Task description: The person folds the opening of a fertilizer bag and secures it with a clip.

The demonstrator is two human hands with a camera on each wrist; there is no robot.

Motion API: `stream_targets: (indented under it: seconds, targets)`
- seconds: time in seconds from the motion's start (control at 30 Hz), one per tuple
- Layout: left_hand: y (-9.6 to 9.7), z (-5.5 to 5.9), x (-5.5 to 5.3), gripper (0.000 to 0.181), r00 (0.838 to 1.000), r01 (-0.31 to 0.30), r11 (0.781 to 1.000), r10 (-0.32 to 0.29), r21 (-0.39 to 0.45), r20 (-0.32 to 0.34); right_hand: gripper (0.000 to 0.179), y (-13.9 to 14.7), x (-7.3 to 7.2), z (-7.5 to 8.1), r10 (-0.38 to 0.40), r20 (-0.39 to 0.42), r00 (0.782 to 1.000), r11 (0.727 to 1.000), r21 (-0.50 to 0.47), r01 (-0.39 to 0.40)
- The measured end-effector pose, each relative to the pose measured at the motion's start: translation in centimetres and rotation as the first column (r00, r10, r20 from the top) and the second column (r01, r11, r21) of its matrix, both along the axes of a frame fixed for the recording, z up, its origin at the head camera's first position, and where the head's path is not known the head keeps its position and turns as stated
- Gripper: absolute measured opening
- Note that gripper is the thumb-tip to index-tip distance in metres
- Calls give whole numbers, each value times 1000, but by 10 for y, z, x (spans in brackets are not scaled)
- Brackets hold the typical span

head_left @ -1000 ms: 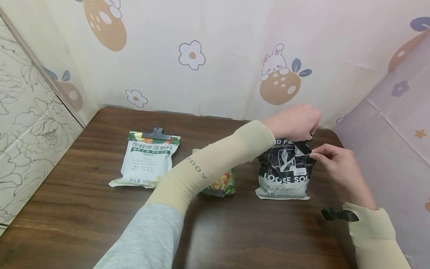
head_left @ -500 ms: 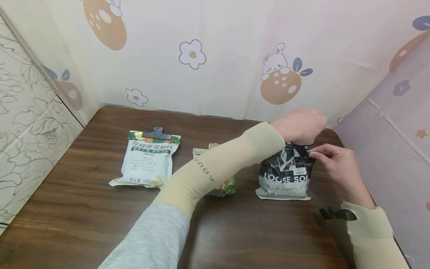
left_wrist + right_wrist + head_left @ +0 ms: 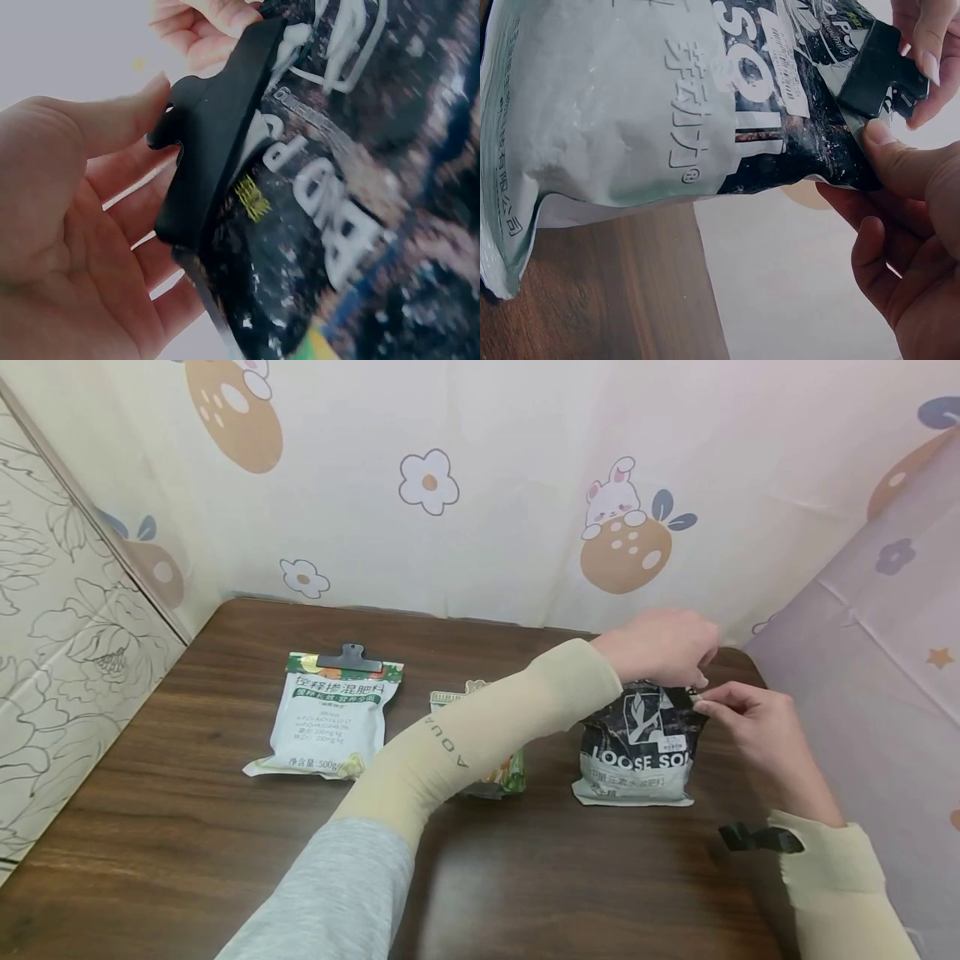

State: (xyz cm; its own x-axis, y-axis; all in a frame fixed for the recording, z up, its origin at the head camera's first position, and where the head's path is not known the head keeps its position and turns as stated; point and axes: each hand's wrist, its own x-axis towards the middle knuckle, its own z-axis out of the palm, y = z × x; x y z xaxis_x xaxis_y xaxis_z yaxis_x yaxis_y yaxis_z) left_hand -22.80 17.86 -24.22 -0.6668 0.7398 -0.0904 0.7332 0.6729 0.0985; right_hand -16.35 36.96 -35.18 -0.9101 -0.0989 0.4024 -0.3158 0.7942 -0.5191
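A black and silver soil bag [image 3: 637,752] stands at the table's right side, its top folded dark edge under the hands. My left hand [image 3: 663,647] reaches across and grips a black plastic clip [image 3: 217,127], thumb against its handle and fingers behind it. The clip lies along the bag's top edge in the left wrist view. My right hand [image 3: 757,727] pinches the bag's upper right corner between thumb and fingers, with the thumb tip right at the clip's end in the right wrist view. In the head view the left hand hides most of the clip.
A white fertilizer bag [image 3: 326,718] with a dark grey clip [image 3: 351,657] on top stands at the left. Between the two bags a green packet [image 3: 510,777] is partly hidden by my left sleeve [image 3: 480,735]. A patterned curtain [image 3: 510,552] hangs behind the brown table [image 3: 562,885].
My left hand has shifted slightly right and down over the bag's top, covering lettering and much of the clip that showed earlier. The right hand stays at the corner.
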Motion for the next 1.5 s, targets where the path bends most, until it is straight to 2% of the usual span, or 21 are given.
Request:
stream_targets:
  seconds: [0.17,0.33,0.4,0.53,0.63,0.73,0.87,1.0,1.1,1.17,1.27,1.37,1.5]
  targets:
    - [-16,-1,-8,33,999,-20,999,19,43,33,4,1,1,1,4,2,1000,1000,11,-4]
    - [-39,-4,-20,31,998,-45,996,41,77,47,3,2,1,2,-8,27,1000,1000,13,7]
    - [-50,-6,-25,30,997,-47,993,39,106,73,3,2,1,2,-18,40,999,1000,19,17]
    - [-72,-15,-35,29,992,-55,983,33,175,123,5,3,2,2,-39,71,997,999,31,37]
    - [-87,-25,-41,29,984,-86,962,42,258,171,8,4,3,1,-55,93,994,998,37,52]
    - [-101,-37,-44,29,965,-148,916,51,373,258,11,4,3,0,-75,123,990,997,25,72]
    - [-115,-50,-46,28,919,-250,846,53,472,391,14,3,1,-2,-92,154,984,996,-3,94]
    - [-120,-60,-46,37,870,-342,807,78,481,487,15,3,-3,-4,-85,155,984,996,-2,86]
    - [-118,-69,-46,34,842,-409,782,124,471,526,13,3,-5,-6,-80,133,988,997,16,79]
    - [-116,-76,-47,34,831,-438,770,149,465,536,13,3,-7,-9,-86,128,988,996,28,83]
    - [-114,-87,-49,36,828,-455,758,167,468,536,16,3,-9,-12,-102,143,984,994,43,97]
    - [-111,-94,-50,34,817,-482,738,184,472,546,18,3,-10,-14,-107,162,981,994,43,102]
    - [-110,-100,-50,28,790,-531,702,208,474,577,20,3,-14,-18,-104,173,979,994,54,96]
